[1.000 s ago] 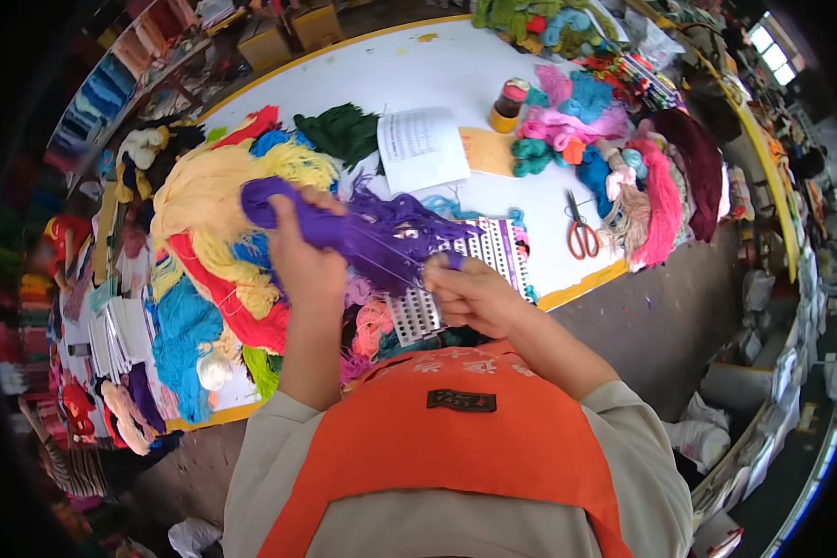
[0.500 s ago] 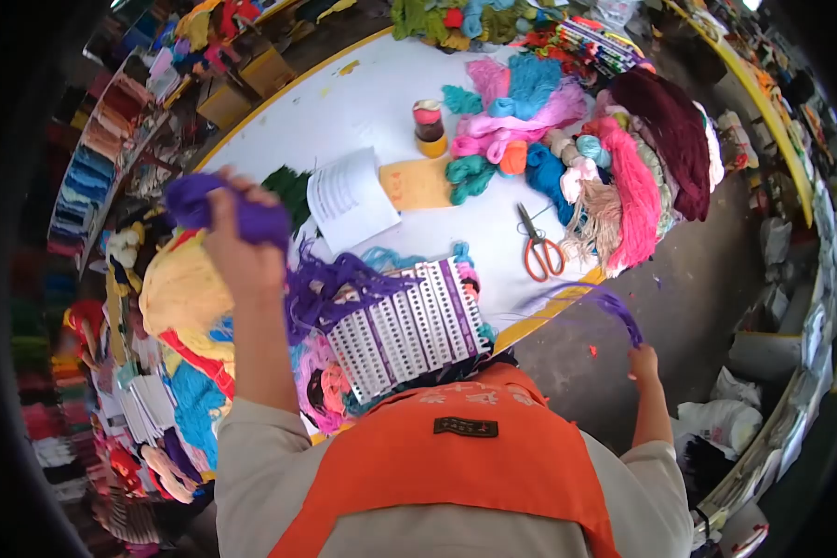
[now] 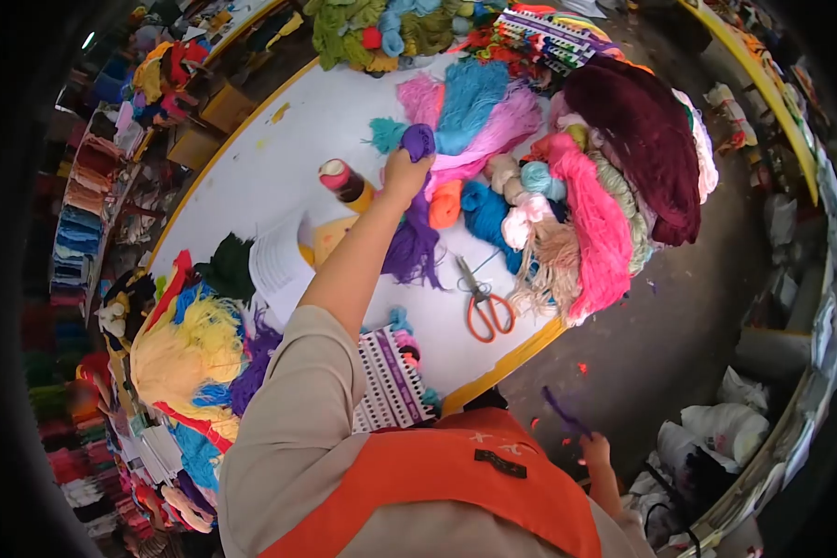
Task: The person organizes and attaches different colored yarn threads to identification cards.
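Left grip: the left hand (image 3: 405,174) is closing round the top of a purple yarn bundle (image 3: 414,244), arm stretched far across the desk (image 3: 279,167). The bundle's knot end is showing above the fingers, and its loose tail is trailing down onto the white surface, just beside the orange-handled scissors (image 3: 482,309).

Right grip: the right hand (image 3: 596,450) is hanging low off the desk edge, over the floor, pinching a few short purple strands (image 3: 564,413). How firmly it is pinching them I cannot tell; the hand is small and near the frame's edge.

Head view, surroundings: the held bundle is lying among pink yarn (image 3: 593,232), teal yarn (image 3: 471,88) and an orange skein (image 3: 446,201), with a thread cone (image 3: 346,182) near the wrist. A punched sample card (image 3: 389,379) is sitting at the near edge, below the elbow.

Risks, as judged:
- The loose tail is draping into the neighbouring skeins; lifting could be snagging and dragging the orange or teal yarn along.
- The forearm is passing close to the thread cone; a sideways sweep could be tipping it.
- The tail is ending near the scissors, so strands could be catching on the blades.
- The short strands held over the floor could be slipping free if the pinch is light.
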